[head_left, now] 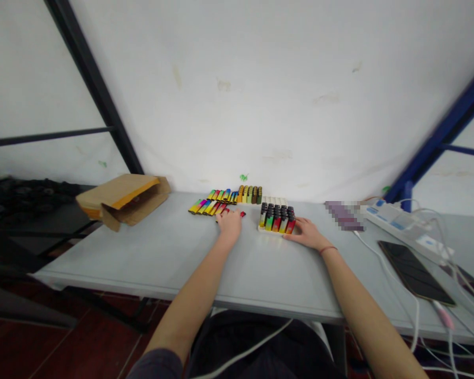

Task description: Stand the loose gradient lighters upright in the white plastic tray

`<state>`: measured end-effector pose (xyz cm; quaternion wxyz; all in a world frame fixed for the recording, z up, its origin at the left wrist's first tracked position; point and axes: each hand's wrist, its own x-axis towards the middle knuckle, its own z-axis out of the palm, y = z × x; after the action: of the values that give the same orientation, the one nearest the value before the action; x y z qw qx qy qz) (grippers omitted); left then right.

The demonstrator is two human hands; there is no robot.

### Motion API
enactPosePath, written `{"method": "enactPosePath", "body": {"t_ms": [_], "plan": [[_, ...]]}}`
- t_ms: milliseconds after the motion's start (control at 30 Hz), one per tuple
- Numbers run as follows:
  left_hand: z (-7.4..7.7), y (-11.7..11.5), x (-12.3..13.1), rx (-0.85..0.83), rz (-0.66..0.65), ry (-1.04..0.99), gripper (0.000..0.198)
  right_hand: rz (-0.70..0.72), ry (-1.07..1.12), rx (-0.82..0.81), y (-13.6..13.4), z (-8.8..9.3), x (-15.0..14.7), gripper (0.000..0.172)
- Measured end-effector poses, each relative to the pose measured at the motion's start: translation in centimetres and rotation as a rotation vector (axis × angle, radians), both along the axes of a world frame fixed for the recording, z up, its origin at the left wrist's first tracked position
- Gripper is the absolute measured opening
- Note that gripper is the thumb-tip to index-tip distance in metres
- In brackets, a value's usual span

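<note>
My left hand [229, 225] is at the near right end of a row of colourful lighters [205, 207] lying flat. Its fingers are curled down, and the red end of a lighter [243, 214] sticks out beside them; the fingers hide most of it. My right hand [308, 234] grips the right side of a white tray [271, 231], thumb at the front corner and fingers along the side. Upright lighters [277, 218] with black tops fill the tray in rows, in red, green and yellow.
Behind stand another block of upright lighters [249, 195] and a pale empty-looking tray [275, 200], near the wall. An open cardboard box [122, 197] lies at the left. To the right are a phone [414, 271], a power strip [406, 229] and several white cables.
</note>
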<state>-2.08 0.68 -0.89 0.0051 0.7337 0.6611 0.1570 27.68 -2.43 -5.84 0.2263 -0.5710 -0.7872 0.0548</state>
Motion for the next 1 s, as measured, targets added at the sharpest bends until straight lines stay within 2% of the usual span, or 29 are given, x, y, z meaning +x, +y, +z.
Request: {"method": "enactPosePath", "body": {"t_ms": [100, 200, 367, 467, 533, 733, 1000], "plan": [[-0.2, 0.2, 0.0, -0.027, -0.051, 0.007, 0.034, -0.006, 0.003, -0.009, 0.0, 0.0, 0.0, 0.068], [-1.0, 0.9, -0.1, -0.027, -0.124, -0.074, 0.034, -0.009, 0.008, -0.008, 0.0, 0.0, 0.0, 0.068], [-1.8, 2.1, 0.4, -0.013, -0.235, -0.470, 0.027, 0.005, -0.003, 0.001, 0.0, 0.1, 0.0, 0.069], [-1.6, 2.0, 1.0, -0.043, -0.232, -0.706, 0.025, 0.006, -0.011, -0.011, -0.1, 0.3, -0.1, 0.070], [-1.4, 1.6, 1.2, -0.016, -0.197, -0.758, 0.019, 0.002, -0.007, -0.010, -0.2, 0.3, -0.2, 0.068], [-0.7, 0.6, 0.9, 0.079, -0.103, -0.578, 0.040, 0.004, -0.002, -0.005, -0.2, 0.2, -0.1, 0.068], [0.3, 0.4, 1.0, 0.078, -0.022, -0.376, 0.037, 0.006, -0.002, -0.022, -0.1, 0.3, -0.1, 0.067]]}}
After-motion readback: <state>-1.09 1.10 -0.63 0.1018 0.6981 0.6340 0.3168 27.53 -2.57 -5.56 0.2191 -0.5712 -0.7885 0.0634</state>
